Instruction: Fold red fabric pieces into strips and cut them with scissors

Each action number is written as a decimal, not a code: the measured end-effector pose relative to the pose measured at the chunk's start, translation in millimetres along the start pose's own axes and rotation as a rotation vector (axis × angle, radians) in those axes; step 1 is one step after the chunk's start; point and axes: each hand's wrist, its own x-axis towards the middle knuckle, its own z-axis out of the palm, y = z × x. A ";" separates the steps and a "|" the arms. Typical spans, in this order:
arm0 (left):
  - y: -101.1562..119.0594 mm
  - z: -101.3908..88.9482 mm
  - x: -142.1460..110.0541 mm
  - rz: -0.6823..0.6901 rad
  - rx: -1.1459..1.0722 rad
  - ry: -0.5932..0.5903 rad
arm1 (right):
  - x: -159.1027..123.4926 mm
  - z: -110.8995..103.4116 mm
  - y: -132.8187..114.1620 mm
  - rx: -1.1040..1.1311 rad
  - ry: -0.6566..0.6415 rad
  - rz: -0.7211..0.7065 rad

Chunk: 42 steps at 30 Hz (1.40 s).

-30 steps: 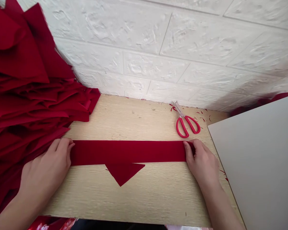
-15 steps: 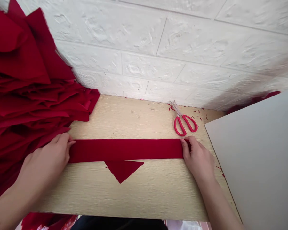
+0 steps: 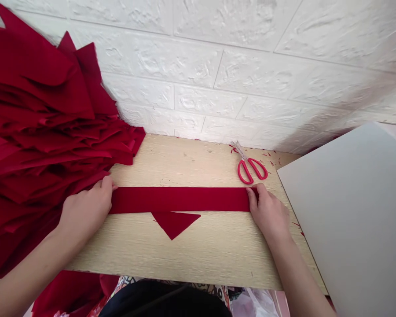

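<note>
A long strip of dark red cloth (image 3: 180, 199) lies across the light wood tabletop (image 3: 198, 259). My left hand (image 3: 87, 207) grips its left end, beside a tall heap of red cloth pieces (image 3: 36, 119). My right hand (image 3: 267, 211) pinches the right end between thumb and fingers. Each hand hides the strip's end beneath it. A red cloth triangle (image 3: 174, 223) lies just below the strip, with its upper edge against it. Red-handled scissors (image 3: 249, 169) rest beyond the strip, nearer my right hand, and do not touch it.
A white textured brick-pattern wall (image 3: 218, 75) rises behind the table. A large pale grey board (image 3: 350, 220) covers the right side. Tiny red snippets surround the scissors. Below the front edge are more red cloth (image 3: 69, 295), patterned fabric and a plastic bag (image 3: 251, 303).
My left hand has moved right, and the strip's visible span is shorter. The view has tilted down, so the table sits higher in the frame and more shows below its front edge.
</note>
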 end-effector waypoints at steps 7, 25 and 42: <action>-0.2 8.3 0.8 -0.008 -0.032 0.033 | -0.5 3.9 0.7 0.033 -0.004 0.053; 11.3 11.4 -7.7 -0.089 0.128 0.182 | 0.6 6.9 4.9 0.170 0.083 0.140; 11.2 10.5 -8.1 -0.067 0.114 0.216 | -0.3 6.2 6.7 0.048 0.045 0.081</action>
